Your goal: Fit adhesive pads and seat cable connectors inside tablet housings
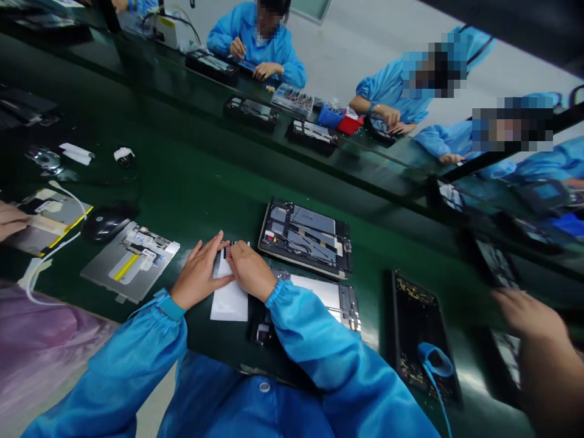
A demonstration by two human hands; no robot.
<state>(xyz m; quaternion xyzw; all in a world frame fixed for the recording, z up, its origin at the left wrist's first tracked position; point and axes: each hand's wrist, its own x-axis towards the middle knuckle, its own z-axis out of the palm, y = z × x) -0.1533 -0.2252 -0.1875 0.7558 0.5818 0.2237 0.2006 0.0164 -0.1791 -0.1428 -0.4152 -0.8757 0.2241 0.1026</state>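
- White sheet (pixel 229 304): flat on the green bench (pixel 191 194) in front of the wearer, dark marks at its far end.
- Left hand (pixel 198 274): fingers extended, thumb apart, over the sheet's left edge.
- Right hand (pixel 250 271): fingers curled together at the marked end; can't tell if they pinch anything.
- Opened tablet (pixel 305 237): just beyond the right hand, internals up.
- Second unit (pixel 349 304): nearer, partly behind the right sleeve (pixel 310 328).
- Metal panel (pixel 137 261): left of the left hand, yellow strip on it.
- Black tray (pixel 420 316): well right, gold-colored bits inside, blue band (pixel 435 362) over it.
- Co-worker's hand (pixel 11 220): far left, on a yellow-edged panel (pixel 50 225).
- Another person's hand (pixel 529 316): far right, blurred.
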